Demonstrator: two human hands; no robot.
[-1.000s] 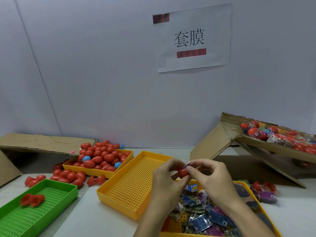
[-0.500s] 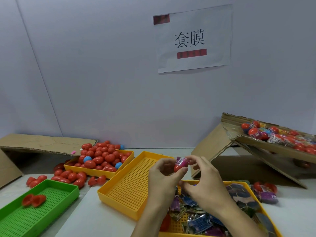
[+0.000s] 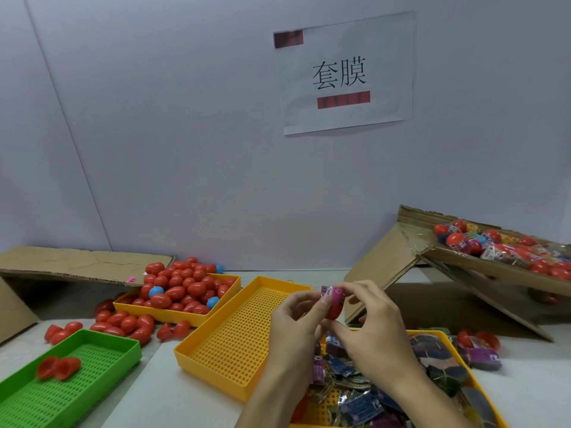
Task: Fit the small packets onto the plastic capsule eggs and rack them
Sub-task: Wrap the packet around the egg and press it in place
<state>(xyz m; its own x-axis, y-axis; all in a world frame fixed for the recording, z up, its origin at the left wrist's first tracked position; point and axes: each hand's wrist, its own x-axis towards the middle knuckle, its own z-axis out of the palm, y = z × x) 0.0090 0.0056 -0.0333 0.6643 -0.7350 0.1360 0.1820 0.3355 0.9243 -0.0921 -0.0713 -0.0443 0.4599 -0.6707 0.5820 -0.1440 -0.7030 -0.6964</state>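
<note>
Both hands meet over the yellow trays and hold one red capsule egg (image 3: 334,310) upright. A small pink and purple packet (image 3: 333,294) sits over the egg's top half. My left hand (image 3: 296,319) pinches the packet and egg from the left with thumb and fingers. From the right, my right hand (image 3: 375,329) pinches the same egg, fingertips on the packet's upper edge. Below my hands a yellow tray (image 3: 445,335) holds a heap of loose packets (image 3: 349,384).
An empty perforated yellow tray (image 3: 241,332) lies centre. Behind it a yellow tray (image 3: 182,315) overflows with red and blue eggs (image 3: 182,288). A green tray (image 3: 92,366) at left holds red egg halves. A tilted cardboard box (image 3: 482,267) at right holds wrapped eggs.
The egg has been raised and turned upright, and the pink packet now covers its upper half; a second ago it was mostly bare between my fingertips.
</note>
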